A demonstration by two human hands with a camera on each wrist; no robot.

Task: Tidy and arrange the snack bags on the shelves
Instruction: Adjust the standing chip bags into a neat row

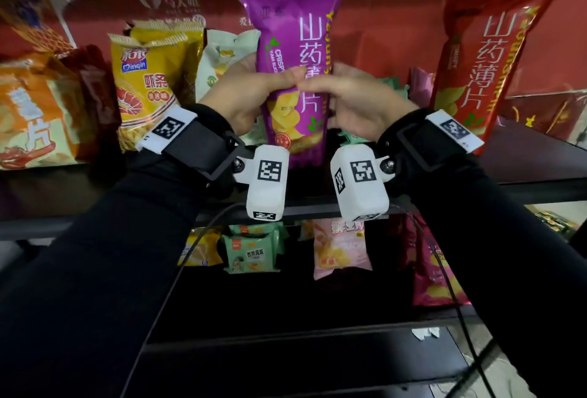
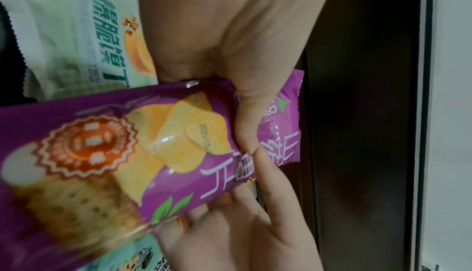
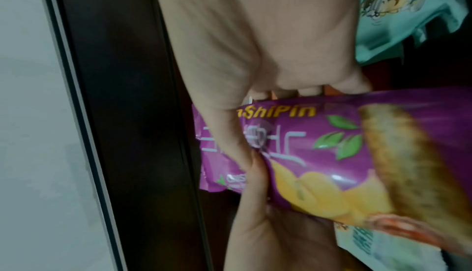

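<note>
From the head view, the left hand (image 1: 244,95) and the right hand (image 1: 359,98) both grip the middle of a tall purple bag (image 1: 295,57) of yam crisps, thumbs meeting across its front and fingers wrapped behind, holding it upright in front of the upper shelf (image 1: 524,156). A matching red bag (image 1: 482,60) leans at the right, a yellow bag (image 1: 149,79) and an orange bag (image 1: 35,111) stand at the left, and smaller packets sit on the shelf below. The risk here, as I judge it, is that setting the tall bag down among leaning neighbours could tip it or knock the red bag flat, since neither seems firmly propped. In the left wrist view, the left hand (image 2: 237,39) presses its thumb into the purple bag (image 2: 127,154), with a pale green bag (image 2: 76,37) just behind; squeezing this hard could crush the crisps. In the right wrist view, the right hand (image 3: 260,39) clamps the purple bag (image 3: 357,154) the same way, and a mint packet (image 3: 408,16) lies behind it; that packet may get shoved back or buried if the bag goes in without a clear gap.
</note>
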